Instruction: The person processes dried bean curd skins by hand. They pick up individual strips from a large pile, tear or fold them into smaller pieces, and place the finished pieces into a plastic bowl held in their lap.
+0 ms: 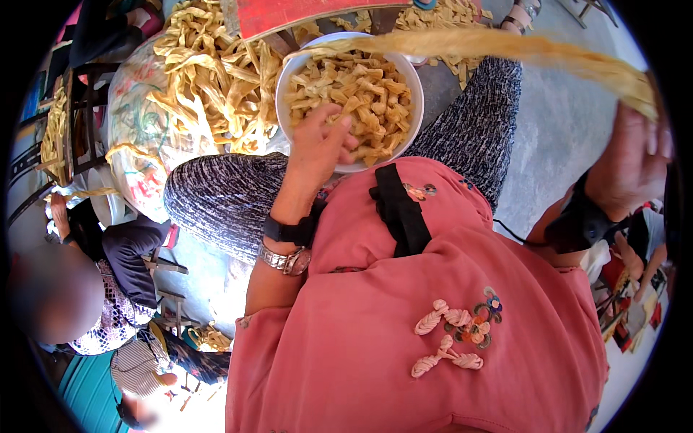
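Fingers of the left hand point(321, 141) curl loosely over the knotted yellow strips in the white bowl point(289, 79), which rests on the lap within easy reach. Raised at the right, the right hand point(632, 162) pinches one long strip point(505, 47), stretched taut across the bowl. More loose strips point(209, 72) heap beyond, over grey concrete floor point(563, 123); other people sit nearby.
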Motion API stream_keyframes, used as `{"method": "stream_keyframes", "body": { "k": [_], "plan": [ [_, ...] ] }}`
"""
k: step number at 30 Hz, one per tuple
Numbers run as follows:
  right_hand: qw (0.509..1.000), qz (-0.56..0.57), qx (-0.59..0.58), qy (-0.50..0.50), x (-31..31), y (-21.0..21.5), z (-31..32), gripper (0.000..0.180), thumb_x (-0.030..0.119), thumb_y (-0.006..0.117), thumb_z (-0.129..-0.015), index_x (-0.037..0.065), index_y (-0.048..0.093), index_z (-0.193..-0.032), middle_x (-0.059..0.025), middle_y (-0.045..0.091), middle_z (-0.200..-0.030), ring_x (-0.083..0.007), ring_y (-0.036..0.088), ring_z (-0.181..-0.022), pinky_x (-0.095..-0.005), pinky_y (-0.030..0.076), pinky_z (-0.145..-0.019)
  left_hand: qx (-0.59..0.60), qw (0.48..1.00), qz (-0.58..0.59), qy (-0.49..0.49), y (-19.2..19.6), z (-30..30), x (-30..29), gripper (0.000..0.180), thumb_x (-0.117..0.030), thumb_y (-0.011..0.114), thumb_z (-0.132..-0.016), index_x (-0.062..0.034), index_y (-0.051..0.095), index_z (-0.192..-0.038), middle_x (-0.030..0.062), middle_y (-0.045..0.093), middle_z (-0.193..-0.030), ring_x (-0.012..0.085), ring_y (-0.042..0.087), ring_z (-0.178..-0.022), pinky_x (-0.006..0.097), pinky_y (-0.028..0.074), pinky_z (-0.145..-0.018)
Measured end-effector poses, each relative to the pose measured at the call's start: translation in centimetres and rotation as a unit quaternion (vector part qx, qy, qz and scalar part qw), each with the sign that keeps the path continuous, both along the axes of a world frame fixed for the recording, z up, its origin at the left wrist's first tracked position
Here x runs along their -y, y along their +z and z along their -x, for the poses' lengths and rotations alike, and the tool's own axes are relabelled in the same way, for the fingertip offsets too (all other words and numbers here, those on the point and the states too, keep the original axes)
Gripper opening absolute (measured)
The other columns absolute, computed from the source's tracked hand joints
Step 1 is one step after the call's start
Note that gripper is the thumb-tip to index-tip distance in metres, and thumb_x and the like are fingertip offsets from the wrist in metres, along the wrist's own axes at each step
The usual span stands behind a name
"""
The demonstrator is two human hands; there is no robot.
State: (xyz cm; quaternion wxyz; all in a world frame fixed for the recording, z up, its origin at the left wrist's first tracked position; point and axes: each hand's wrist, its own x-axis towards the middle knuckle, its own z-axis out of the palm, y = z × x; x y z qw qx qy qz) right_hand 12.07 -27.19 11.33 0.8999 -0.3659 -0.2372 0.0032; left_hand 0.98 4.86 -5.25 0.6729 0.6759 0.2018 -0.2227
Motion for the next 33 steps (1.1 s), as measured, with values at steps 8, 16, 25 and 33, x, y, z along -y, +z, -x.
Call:
{"method": "stream_keyframes", "body": {
  "k": [8,16,25,33],
  "plan": [
    [0.930,0.070,-0.162,0.323,-13.2,-6.9,5.6,0.031,0.034,0.042,-0.097,0.004,0.049,-0.090,-0.0020,0.046,-0.065,-0.0166,0.051,-0.054,-0.0251,0.039,-0.047,0.067,0.918,0.367,0.132,6.4,-2.2,2.5,0.046,-0.039,0.032,-0.099,0.0011,0.050,-0.112,0.0164,0.064,-0.094,0.0199,0.063,-0.080,0.031,0.051,-0.073],
    [0.906,0.156,-0.244,0.309,-14.1,-8.3,7.9,0.031,0.033,0.044,-0.096,0.003,0.049,-0.089,-0.0054,0.052,-0.067,-0.0247,0.060,-0.064,-0.0298,0.046,-0.047,0.088,0.955,0.240,0.153,8.0,-0.1,0.4,0.027,-0.023,0.038,-0.096,-0.0025,0.052,-0.085,0.0025,0.050,-0.065,0.0120,0.046,-0.054,0.027,0.044,-0.056],
    [0.946,0.279,-0.083,0.144,-17.7,-7.1,7.0,0.028,0.024,0.041,-0.098,0.001,0.052,-0.086,-0.0048,0.056,-0.081,-0.0119,0.055,-0.083,-0.0242,0.044,-0.077,0.160,0.974,0.152,-0.055,11.2,3.3,-0.1,0.016,-0.014,0.058,-0.088,-0.0033,0.055,-0.076,-0.0023,0.046,-0.061,0.0039,0.041,-0.057,0.022,0.032,-0.047],
    [0.864,0.453,-0.020,0.220,-19.1,-7.1,6.7,0.029,0.019,0.044,-0.093,0.002,0.045,-0.070,0.0019,0.039,-0.066,-0.0063,0.036,-0.063,-0.0245,0.032,-0.055,0.503,0.769,-0.391,0.050,10.3,4.6,-0.8,0.025,-0.003,0.077,-0.062,-0.0030,0.061,-0.081,0.0089,0.056,-0.103,0.0207,0.060,-0.071,0.031,0.051,-0.059]
  ]
}}
